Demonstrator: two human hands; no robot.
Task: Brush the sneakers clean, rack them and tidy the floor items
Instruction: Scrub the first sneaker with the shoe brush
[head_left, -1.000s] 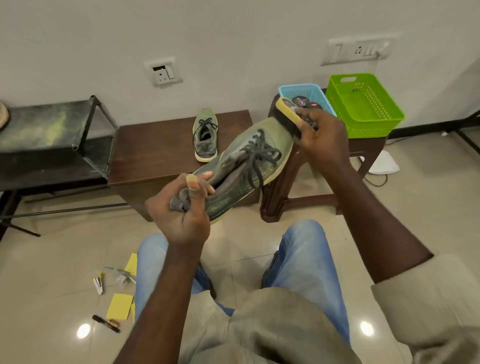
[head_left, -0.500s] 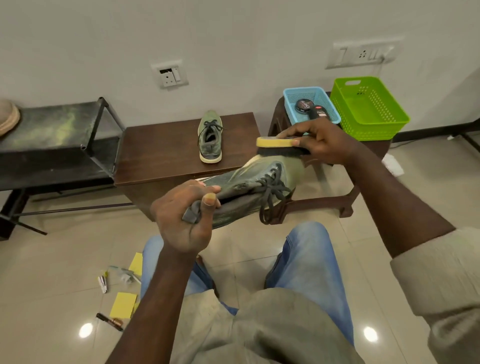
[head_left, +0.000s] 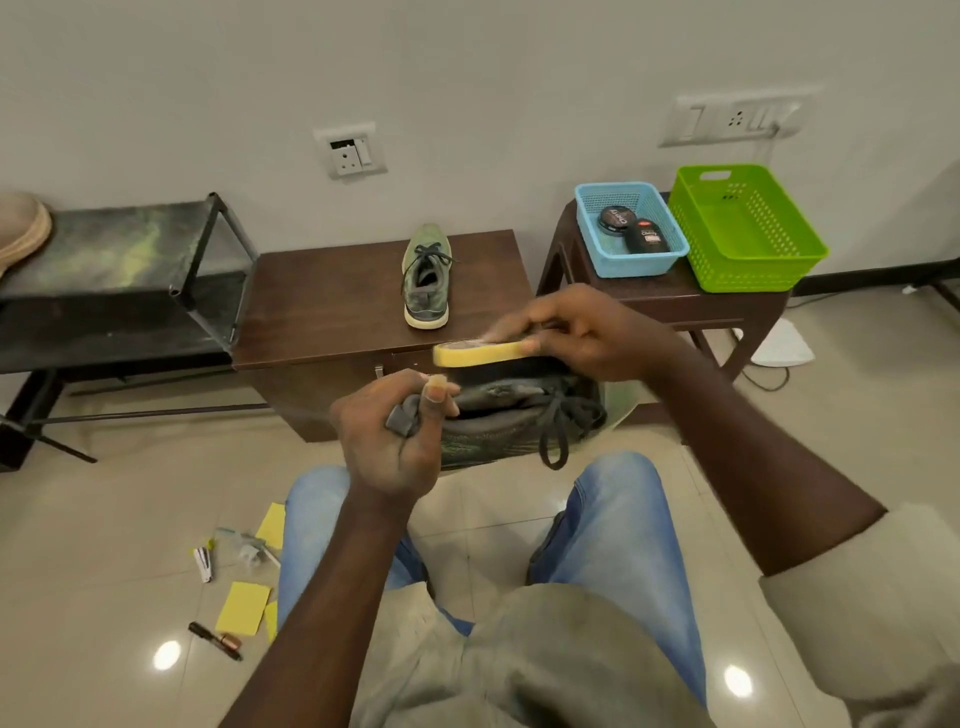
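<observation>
Above the person's knees, the left hand (head_left: 400, 441) is closed tight round the heel end of a green sneaker (head_left: 498, 421), fingers curled under it and the thumb pressed over the collar. The shoe lies on its side, toe pointing away to the right, with its dark laces hanging loose. The right hand (head_left: 582, 332) pinches a yellow-backed brush (head_left: 480, 353) narrowly between thumb and fingers. The brush is level, its dark bristles facing down onto the sneaker's upper; motion blur hides how firmly they press.

Beyond the hands, the second sneaker (head_left: 427, 275) stands upright on a low brown table (head_left: 332, 312), toe toward the wall. Left of the table is a dark metal rack (head_left: 130, 244) with a tan shoe (head_left: 21, 228) on its top shelf. To the right, a wooden stool (head_left: 649, 301) carries a blue basket (head_left: 631, 265) holding a polish tin (head_left: 616, 218) and a black bottle (head_left: 644, 236), with a green basket (head_left: 748, 260) just beside it. On the floor by the left knee lie yellow notes (head_left: 243, 608), a marker (head_left: 213, 634) and other small items.
</observation>
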